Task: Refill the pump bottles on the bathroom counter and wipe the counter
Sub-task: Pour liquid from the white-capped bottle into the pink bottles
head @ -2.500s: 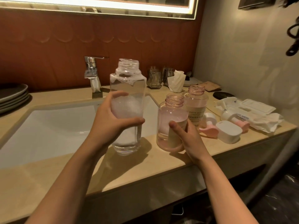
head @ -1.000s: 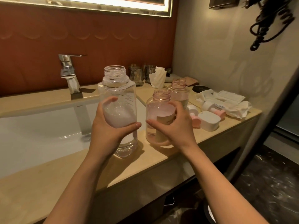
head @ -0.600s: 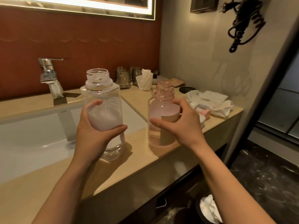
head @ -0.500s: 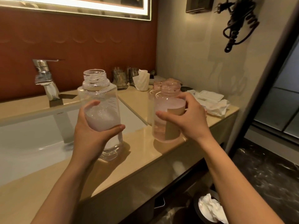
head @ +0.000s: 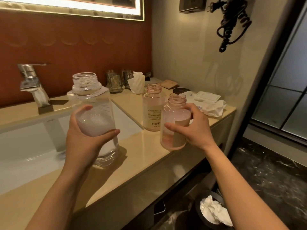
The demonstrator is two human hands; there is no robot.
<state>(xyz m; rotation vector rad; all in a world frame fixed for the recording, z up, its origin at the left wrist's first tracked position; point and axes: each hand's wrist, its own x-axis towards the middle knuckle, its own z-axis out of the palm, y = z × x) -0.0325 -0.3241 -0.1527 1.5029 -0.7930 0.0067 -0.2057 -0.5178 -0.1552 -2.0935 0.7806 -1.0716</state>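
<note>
Back wall [head: 74, 40]: reddish-brown panelling with a row of scalloped relief.
Mirror [head: 83, 4]: framed, edged with a bright white light strip, cut off at the top.
Side wall [head: 191, 60]: plain beige, meeting the back wall at a corner.
Wall box [head: 192, 4]: dark, mounted high.
Coiled black cord [head: 232, 24]: hangs on the side wall, its plug loose.
Glass panels [head: 290, 90]: frosted, in a dark frame, far right.
Floor [head: 274, 171]: dark stone, white veining.
Tabletop [head: 141, 158]: beige polished stone, with a dark recess below.
Basin [head: 25, 146]: white, sunk into the tabletop.
Faucet [head: 33, 85]: chrome, single lever, behind the basin.
</note>
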